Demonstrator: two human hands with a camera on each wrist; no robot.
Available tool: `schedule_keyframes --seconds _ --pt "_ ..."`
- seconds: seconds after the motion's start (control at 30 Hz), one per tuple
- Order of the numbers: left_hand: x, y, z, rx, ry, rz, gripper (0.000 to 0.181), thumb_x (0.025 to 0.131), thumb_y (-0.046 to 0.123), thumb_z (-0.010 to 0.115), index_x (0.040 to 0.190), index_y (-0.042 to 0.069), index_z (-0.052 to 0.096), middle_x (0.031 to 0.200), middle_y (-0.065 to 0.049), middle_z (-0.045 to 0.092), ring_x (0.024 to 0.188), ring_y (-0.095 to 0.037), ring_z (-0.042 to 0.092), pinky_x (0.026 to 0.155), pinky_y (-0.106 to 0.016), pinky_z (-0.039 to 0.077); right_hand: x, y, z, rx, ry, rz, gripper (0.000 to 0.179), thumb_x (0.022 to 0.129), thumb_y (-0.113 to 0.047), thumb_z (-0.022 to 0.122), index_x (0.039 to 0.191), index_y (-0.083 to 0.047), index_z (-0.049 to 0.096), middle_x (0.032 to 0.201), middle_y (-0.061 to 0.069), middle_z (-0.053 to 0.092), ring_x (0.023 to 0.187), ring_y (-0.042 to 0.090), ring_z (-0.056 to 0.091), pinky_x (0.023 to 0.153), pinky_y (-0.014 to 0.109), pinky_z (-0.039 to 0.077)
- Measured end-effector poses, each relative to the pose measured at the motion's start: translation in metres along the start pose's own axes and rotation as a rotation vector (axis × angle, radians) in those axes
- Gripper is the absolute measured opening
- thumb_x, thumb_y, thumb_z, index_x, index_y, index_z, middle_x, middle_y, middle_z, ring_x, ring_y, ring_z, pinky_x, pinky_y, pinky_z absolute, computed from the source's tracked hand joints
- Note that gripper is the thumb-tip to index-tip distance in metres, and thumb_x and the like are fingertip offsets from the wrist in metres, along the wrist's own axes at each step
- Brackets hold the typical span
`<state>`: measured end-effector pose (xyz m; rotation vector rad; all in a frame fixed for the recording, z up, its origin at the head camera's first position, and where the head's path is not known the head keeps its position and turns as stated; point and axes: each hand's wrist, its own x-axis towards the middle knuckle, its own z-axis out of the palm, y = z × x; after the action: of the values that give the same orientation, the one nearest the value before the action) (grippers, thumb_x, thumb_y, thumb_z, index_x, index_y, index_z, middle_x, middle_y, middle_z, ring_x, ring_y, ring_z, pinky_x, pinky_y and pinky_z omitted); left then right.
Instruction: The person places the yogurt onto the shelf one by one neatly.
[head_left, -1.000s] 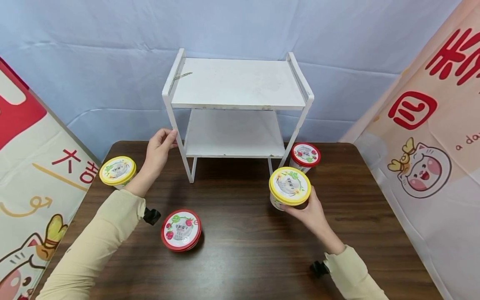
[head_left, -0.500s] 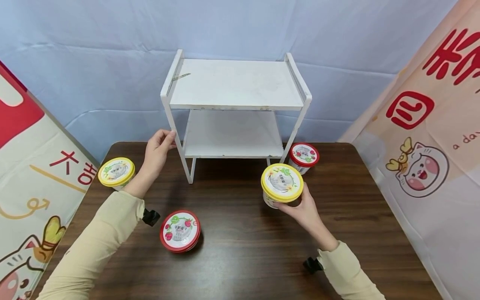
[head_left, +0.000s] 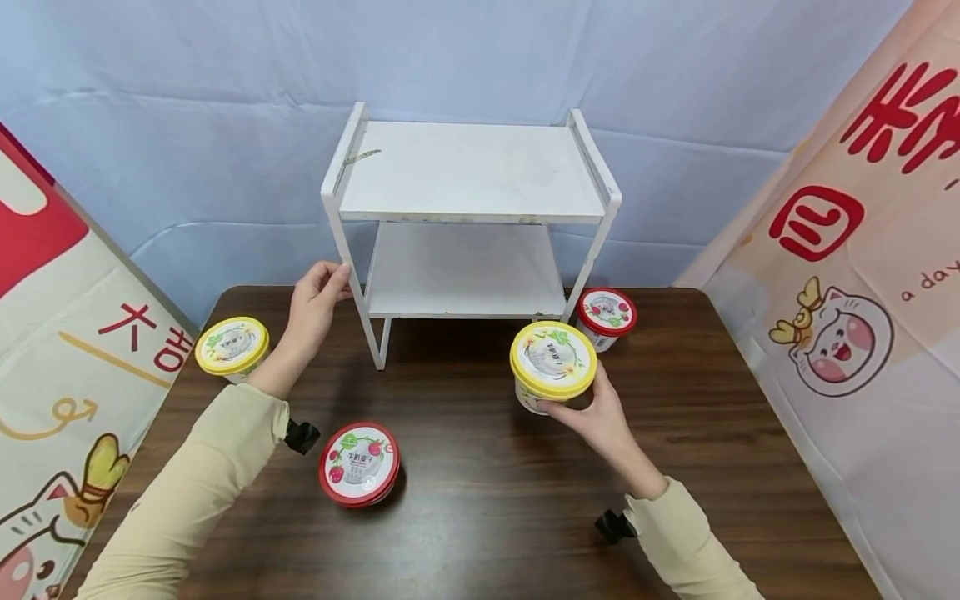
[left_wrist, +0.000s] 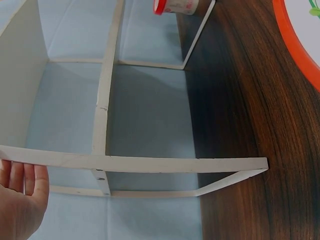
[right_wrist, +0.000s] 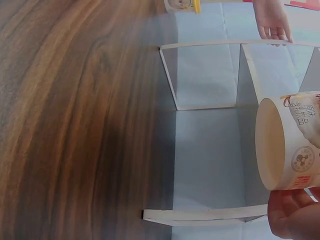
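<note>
We see the right grip [head_left: 597,423] holding a yellow-lidded tub [head_left: 551,371] by its side, raised above the bench [head_left: 480,517]. The left grip [head_left: 313,307] touches the left upright [head_left: 364,321] of a white rack [head_left: 472,217]; whether its fingers close round it, we cannot tell. The head view gives us the held tub's lid [head_left: 557,355]; only the right wrist view shows its pale base [right_wrist: 270,145]. We count four tubs, two yellow-lidded, two red-lidded, and one rack with two shelves [head_left: 465,267]. Left of the left grip stands the second yellow tub [head_left: 231,347]; nearer us, between the grips, the front red tub [head_left: 360,463]; beyond the right grip, the rear red tub [head_left: 607,313].
</note>
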<state>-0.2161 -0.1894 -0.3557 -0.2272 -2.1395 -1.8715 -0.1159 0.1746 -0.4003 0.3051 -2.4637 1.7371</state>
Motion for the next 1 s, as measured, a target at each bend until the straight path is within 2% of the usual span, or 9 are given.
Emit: schedule_keyframes --seconds 0.17,0.43,0.67,0.77,0.87,1.0 --pt "0.0 -0.001 0.0 -0.001 0.004 0.006 0.019 0.096 0.015 0.046 0.09 -0.002 0.051 0.079 0.006 0.054 0.077 -0.005 0.053 0.075 -0.021 0.049 -0.002 -0.022 0.003 -0.009 -0.002 -0.012 0.084 0.068 0.004 0.076 0.137 0.002 0.027 0.131 0.021 0.04 0.119 0.026 0.036 0.102 0.051 0.026" --pt "0.0 -0.001 0.0 0.002 0.011 0.002 0.017 0.096 0.016 0.047 0.088 0.001 0.052 0.08 0.005 0.054 0.076 -0.005 0.053 0.074 -0.02 0.05 0.001 -0.034 0.003 -0.01 0.012 -0.014 0.081 0.068 0.005 0.075 0.135 0.002 0.03 0.13 0.021 0.042 0.117 0.023 0.036 0.102 0.049 0.027" --pt "0.0 0.001 0.0 0.01 0.004 0.0 0.022 0.096 0.016 0.046 0.093 -0.006 0.051 0.08 0.007 0.054 0.077 -0.004 0.053 0.074 -0.02 0.049 0.004 -0.043 0.002 -0.017 0.01 -0.017 0.075 0.069 0.004 0.074 0.133 0.003 0.034 0.128 0.021 0.044 0.113 0.023 0.037 0.1 0.047 0.029" --pt "0.0 0.001 0.001 0.009 0.004 0.0 0.021 0.095 0.014 0.046 0.093 -0.005 0.051 0.079 0.007 0.054 0.077 -0.005 0.053 0.073 -0.019 0.049 0.005 -0.047 0.002 -0.016 0.008 -0.024 0.075 0.069 0.004 0.074 0.133 0.003 0.034 0.128 0.021 0.044 0.113 0.021 0.038 0.099 0.046 0.03" --pt "0.0 0.001 0.001 0.011 0.007 -0.001 0.019 0.095 0.014 0.046 0.092 -0.004 0.051 0.079 0.006 0.054 0.077 -0.005 0.053 0.073 -0.018 0.049 0.005 -0.049 0.003 -0.016 0.011 -0.033 0.075 0.069 0.005 0.074 0.133 0.004 0.035 0.128 0.02 0.044 0.111 0.016 0.039 0.097 0.04 0.032" --pt "0.0 0.001 0.0 0.011 0.003 0.002 0.022 0.096 0.015 0.046 0.092 -0.005 0.051 0.08 0.007 0.054 0.077 -0.004 0.053 0.073 -0.018 0.049 0.007 -0.05 0.003 -0.007 0.021 -0.064 0.074 0.068 0.008 0.073 0.131 0.005 0.036 0.126 0.019 0.046 0.107 0.008 0.041 0.092 0.026 0.035"
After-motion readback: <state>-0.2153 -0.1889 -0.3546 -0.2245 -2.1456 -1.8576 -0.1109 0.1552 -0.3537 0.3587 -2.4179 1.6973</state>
